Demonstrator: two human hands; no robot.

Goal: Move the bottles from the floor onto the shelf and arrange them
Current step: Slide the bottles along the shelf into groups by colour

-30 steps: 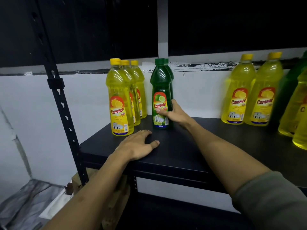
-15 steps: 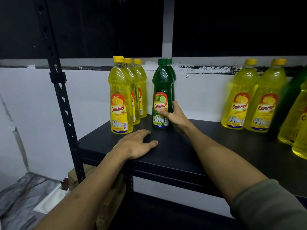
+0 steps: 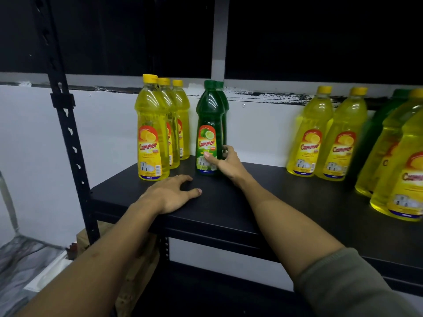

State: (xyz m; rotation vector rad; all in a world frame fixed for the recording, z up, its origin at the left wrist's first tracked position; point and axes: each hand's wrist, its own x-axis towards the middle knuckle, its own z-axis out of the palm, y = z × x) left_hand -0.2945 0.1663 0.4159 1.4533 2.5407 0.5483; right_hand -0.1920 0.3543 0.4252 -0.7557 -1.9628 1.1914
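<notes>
Green bottle (image 3: pixel 209 133) is gripped low at its label by the right hand (image 3: pixel 225 162), upright on the shelf (image 3: pixel 286 202), long axis vertical, with a second green bottle (image 3: pixel 225 115) hidden close behind it. The left hand (image 3: pixel 170 195) is laid flat and empty on the shelf, nearer than the bottle. Left of the green bottle a yellow row (image 3: pixel 152 131) is lined up, a narrow gap between. Well to its right, more yellow bottles (image 3: pixel 320 138) are clustered.

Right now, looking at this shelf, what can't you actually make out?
- Second green bottle, head view: mostly hidden behind the front green bottle that the right hand grips.
- Far-right bottles: blurred and cut by the frame edge.
- Small label print: too tiny.
- Floor bottles: none in view.
</notes>
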